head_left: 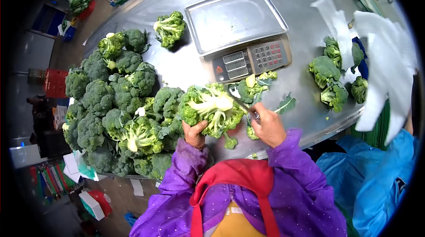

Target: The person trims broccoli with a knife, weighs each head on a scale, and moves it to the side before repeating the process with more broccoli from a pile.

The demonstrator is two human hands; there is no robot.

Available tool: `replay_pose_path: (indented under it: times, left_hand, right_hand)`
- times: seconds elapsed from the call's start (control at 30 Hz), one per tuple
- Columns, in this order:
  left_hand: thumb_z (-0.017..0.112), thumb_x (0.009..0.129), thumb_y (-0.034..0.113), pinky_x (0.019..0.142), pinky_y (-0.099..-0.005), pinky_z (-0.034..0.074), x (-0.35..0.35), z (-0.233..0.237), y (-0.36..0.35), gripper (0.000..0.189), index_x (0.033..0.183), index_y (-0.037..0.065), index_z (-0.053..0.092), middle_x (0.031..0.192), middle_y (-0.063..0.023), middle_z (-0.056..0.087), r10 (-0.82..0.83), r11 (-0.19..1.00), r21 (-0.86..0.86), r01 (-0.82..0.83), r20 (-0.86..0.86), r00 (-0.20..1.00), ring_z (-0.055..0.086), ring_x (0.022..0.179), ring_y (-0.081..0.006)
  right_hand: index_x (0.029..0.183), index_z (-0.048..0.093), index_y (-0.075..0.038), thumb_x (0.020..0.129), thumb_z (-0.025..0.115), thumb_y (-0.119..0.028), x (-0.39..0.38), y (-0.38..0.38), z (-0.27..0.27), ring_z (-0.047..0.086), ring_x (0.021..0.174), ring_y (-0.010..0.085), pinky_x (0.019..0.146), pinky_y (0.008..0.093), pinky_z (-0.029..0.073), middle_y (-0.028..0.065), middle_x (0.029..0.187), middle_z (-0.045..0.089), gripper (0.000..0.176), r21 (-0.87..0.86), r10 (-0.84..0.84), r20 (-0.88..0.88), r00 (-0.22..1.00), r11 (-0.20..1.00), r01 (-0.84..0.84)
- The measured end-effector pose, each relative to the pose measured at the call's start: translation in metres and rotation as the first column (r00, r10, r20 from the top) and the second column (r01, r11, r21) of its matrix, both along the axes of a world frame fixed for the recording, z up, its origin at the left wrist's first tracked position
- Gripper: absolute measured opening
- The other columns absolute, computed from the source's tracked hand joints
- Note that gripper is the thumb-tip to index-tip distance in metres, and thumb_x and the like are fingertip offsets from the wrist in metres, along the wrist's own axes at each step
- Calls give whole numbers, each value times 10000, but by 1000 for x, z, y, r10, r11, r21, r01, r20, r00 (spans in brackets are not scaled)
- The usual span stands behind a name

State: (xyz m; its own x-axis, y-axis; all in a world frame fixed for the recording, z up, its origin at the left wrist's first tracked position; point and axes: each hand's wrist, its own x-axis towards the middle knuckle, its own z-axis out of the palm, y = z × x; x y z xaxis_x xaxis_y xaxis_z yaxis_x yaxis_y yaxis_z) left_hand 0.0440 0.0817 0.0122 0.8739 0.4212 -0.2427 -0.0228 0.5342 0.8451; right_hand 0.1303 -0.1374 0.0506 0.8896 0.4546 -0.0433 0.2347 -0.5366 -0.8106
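Note:
My left hand (194,133) grips a large broccoli head (209,109) from below, stem side turned up, at the near edge of the steel table (305,11). My right hand (267,126) is closed on a knife (246,108) whose blade points left into the pale stem of that head. Cut pieces of stem and leaf (256,85) lie just behind the knife, and a small floret (229,141) sits under the held head.
A big heap of broccoli (115,104) fills the left of the table, one head (169,28) lying apart. A weighing scale (237,29) stands behind. At right, more broccoli (333,79), white wrapping sheets (380,60) and a person's blue sleeve (372,175).

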Motion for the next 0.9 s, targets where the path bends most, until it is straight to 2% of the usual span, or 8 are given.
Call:
replay_pose_path:
  times: [0.13, 0.3, 0.4, 0.5, 0.6, 0.73, 0.8, 0.9]
  left_hand:
    - [600, 671, 56, 952, -376, 454, 2, 11, 4, 597, 1250, -53, 503, 1181, -138, 605, -29, 991, 130, 26, 22, 999, 599, 1061, -263]
    - [647, 627, 86, 1008, -365, 411, -4, 15, 0, 852, 1404, -12, 311, 1262, -141, 538, 27, 995, 100, -26, -5, 1000, 554, 1123, -267]
    - [587, 640, 60, 947, -370, 462, -6, 8, -1, 639, 1268, -30, 507, 1178, -129, 614, 72, 977, 197, -76, 28, 997, 601, 1074, -264]
    - [597, 637, 65, 930, -366, 473, -10, 10, 3, 630, 1252, -45, 514, 1153, -135, 623, 27, 963, 267, -31, 19, 999, 612, 1043, -259]
    - [665, 592, 54, 1014, -369, 406, -17, 23, 5, 899, 1404, 22, 280, 1235, -123, 518, -45, 964, 258, 60, -65, 997, 534, 1131, -260]
    - [623, 588, 54, 1037, -396, 398, -38, 27, 8, 879, 1404, 11, 298, 1283, -145, 508, -15, 979, 204, 11, 17, 1000, 530, 1154, -281]
    - [657, 606, 58, 1041, -391, 389, -50, -2, 32, 898, 1413, 8, 266, 1278, -143, 505, -57, 904, 418, 84, -76, 995, 521, 1165, -273]
    - [745, 600, 96, 1047, -382, 379, -24, 26, 16, 960, 1411, 14, 236, 1286, -137, 482, 14, 925, 380, -23, 27, 1000, 514, 1165, -259]
  right_hand:
    - [993, 517, -51, 733, 642, -13, -1, 17, 9, 610, 783, 418, 650, 465, 494, 178, 857, 617, 291, -14, 86, 113, 990, 996, -85]
    - [1013, 502, -62, 707, 662, -8, -5, 21, 12, 614, 818, 408, 672, 467, 505, 163, 906, 618, 350, -43, 126, 158, 979, 992, -121]
    - [967, 461, -65, 744, 661, -38, -7, 21, 10, 623, 777, 374, 624, 473, 499, 136, 849, 595, 301, -78, 149, 212, 966, 988, -135]
    - [972, 462, -67, 751, 645, -32, -11, 21, 3, 621, 785, 386, 627, 493, 494, 148, 858, 594, 290, -62, 133, 221, 966, 991, -123]
    - [972, 457, -59, 763, 623, -38, -9, 10, -27, 612, 765, 420, 640, 515, 488, 176, 840, 599, 268, -87, 31, 185, 982, 996, -15]
    - [997, 482, -23, 800, 579, -51, -15, -42, -75, 594, 760, 480, 647, 526, 469, 250, 797, 625, 221, -252, -114, -26, 993, 962, 104]
    - [983, 524, -22, 823, 582, -51, -20, -38, -55, 616, 719, 431, 634, 473, 479, 220, 768, 631, 173, -156, -115, -60, 992, 982, 104]
    - [979, 563, -10, 856, 605, -86, -10, -18, -41, 614, 621, 270, 563, 376, 473, 119, 700, 611, 151, 139, -123, -194, 973, 979, 152]
